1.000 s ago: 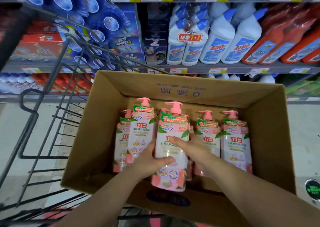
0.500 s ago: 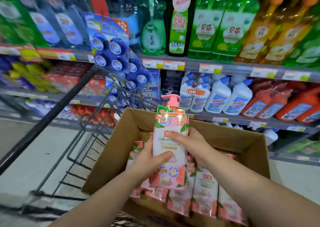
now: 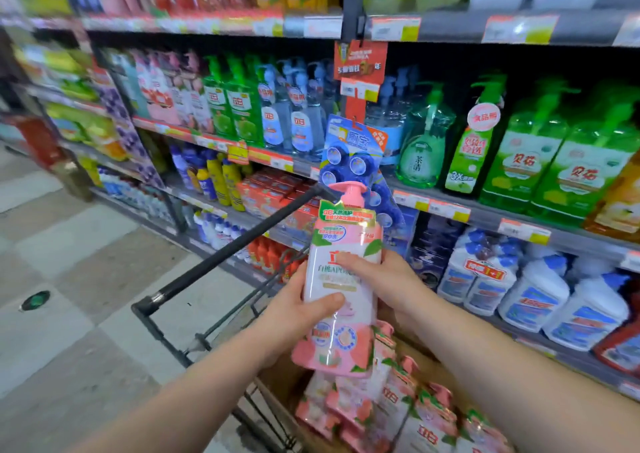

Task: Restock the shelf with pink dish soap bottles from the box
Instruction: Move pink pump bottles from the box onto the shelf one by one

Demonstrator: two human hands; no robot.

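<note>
Pink dish soap bottle [image 3: 343, 241] is held upright, pump uppermost, above the box [image 3: 280, 383], clasped at mid-body by the left grip [image 3: 294, 317] and right grip [image 3: 388, 279]. Matching pink bottles [image 3: 159, 89] are seen shelved far left, nearer the left grip.

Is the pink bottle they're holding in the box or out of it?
Out. The left hand and right hand hold the bottle, pump up, above the others in the box.

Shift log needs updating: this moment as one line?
pink bottle: upright, above spare bottles | left hand: grips it | right hand: grips it | placed: not yet
</note>
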